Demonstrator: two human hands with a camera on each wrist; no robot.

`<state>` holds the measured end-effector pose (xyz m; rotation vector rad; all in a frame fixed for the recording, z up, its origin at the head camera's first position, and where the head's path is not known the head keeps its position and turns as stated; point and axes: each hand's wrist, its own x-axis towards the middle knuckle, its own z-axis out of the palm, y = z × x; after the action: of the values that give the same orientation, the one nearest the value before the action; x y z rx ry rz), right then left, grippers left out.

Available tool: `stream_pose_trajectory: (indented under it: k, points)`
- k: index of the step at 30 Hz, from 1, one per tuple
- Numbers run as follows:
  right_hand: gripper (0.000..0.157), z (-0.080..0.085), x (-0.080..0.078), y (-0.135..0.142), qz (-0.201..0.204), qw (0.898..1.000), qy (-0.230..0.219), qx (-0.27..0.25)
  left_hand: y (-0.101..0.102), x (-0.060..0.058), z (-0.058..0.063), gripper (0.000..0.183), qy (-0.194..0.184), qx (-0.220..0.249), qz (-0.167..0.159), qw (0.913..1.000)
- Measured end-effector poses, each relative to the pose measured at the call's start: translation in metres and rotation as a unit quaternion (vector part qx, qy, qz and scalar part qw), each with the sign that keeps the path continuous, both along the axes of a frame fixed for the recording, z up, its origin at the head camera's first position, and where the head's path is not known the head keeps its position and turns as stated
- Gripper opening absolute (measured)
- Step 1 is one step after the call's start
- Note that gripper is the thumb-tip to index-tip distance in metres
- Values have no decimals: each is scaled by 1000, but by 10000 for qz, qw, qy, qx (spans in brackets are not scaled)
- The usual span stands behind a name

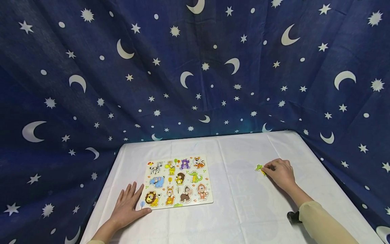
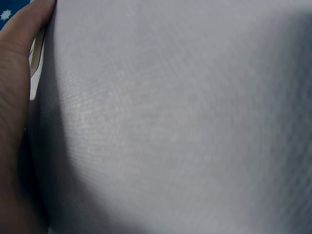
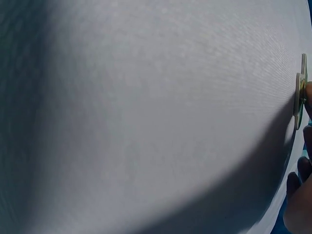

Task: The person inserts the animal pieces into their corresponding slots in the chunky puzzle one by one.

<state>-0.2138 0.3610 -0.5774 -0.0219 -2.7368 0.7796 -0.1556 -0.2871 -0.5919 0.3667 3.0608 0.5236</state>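
A white animal puzzle board (image 1: 186,204) lies flat on the table, with several cartoon animals on it, among them a lion, an elephant and a green crocodile. My left hand (image 1: 126,207) rests at its lower left corner, fingers straight and spread, thumb along the near edge. Well to the right of the board, my right hand (image 1: 281,174) pinches a small green crocodile puzzle piece (image 1: 259,167) between thumb and fingers. The right wrist view catches that piece edge-on, just above the cloth. In the left wrist view only part of the left hand shows.
A white cloth (image 1: 228,210) covers the table. Under the right forearm, a black object (image 1: 293,217) shows at the sleeve. A dark blue curtain (image 1: 195,91) with moons and stars hangs behind and along both sides of the table.
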Motion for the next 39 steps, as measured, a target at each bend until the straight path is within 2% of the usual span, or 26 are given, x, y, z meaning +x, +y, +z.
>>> stream_pose_trajectory:
  k: [11, 23, 31, 39]
  points:
    - [18, 0, -4, 7, 428, 9986, -280, -135, -1, 0, -1, 109, -34, 26, 0, 10000]
    - [18, 1, -6, 12, 514, 9973, -518, -62, -1, -1, -2, 109, -9, 29, -6, 10000]
    - [16, 4, -7, 10, 537, 9976, -443, 65, 0, 0, 0, 109, -50, 25, 13, 10000]
    - [17, 11, -8, -7, 525, 9985, -142, 35, 0, 1, 3, 108, -56, 72, 1, 10000]
